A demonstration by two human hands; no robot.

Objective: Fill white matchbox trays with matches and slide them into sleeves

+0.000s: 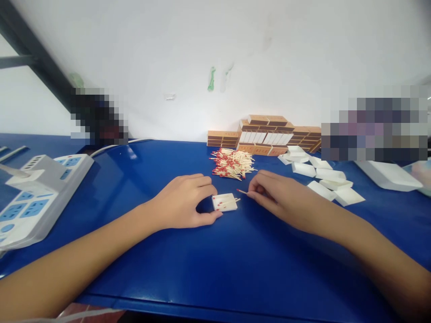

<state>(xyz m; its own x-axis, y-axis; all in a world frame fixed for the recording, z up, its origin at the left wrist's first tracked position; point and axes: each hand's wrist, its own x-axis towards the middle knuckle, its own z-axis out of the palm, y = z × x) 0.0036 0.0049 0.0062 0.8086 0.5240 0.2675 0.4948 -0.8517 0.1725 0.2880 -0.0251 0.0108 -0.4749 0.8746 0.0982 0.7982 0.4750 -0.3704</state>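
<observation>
A small white matchbox tray lies on the blue table with a few red-headed matches in it, some sticking out past its right end. My left hand grips the tray's left end between thumb and fingers. Just right of the tray, my right hand pinches a single match by its stick, the red head pointing left toward the tray. Behind both hands sits a loose heap of matches, most heads to the left.
Stacked brown matchboxes stand against the wall. Several white trays lie scattered at the right, near a larger white container. A white power strip with a plug takes up the left side. The blue table's front edge runs below.
</observation>
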